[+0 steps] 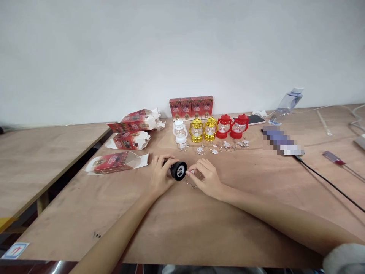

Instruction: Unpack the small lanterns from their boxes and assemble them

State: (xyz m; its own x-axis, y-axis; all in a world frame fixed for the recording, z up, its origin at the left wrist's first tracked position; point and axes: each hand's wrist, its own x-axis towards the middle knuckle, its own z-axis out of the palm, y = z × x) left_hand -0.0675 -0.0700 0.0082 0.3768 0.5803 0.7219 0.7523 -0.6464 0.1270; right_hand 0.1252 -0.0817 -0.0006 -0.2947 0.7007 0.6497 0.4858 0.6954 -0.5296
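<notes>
Two hands on one black lantern (179,172), midway across the bench (199,232), tipped over with its base facing right and partly toward me. My left hand (160,176) is wrapped round the body, fingers over the top. My right hand (205,177) has thumb and fingertips brought together at the base rim; can't tell from this view if they pinch a tiny part or only touch the edge. White inset with dark detail shows inside the base.

Risks, my read: lantern could roll if the left grip loosens, since the body is round. Anything small at my right fingertips could drop and get lost among similar bits. Bent wire (193,187) just below the right hand could snag or get knocked.

Beyond the hands: small loose parts (215,151) and more wires lie scattered in front of the standing lanterns: one white lantern (180,132), two gold lanterns (196,130), two red lanterns (224,126). Reaching that row means crossing the loose bits. Four upright boxes (191,108) behind, against the wall (182,49). Opened boxes (114,162) crowd the left side, nearest one beside my left hand. Right side: phone (281,140) with a black cable (322,179), bottle (286,104) behind it.
</notes>
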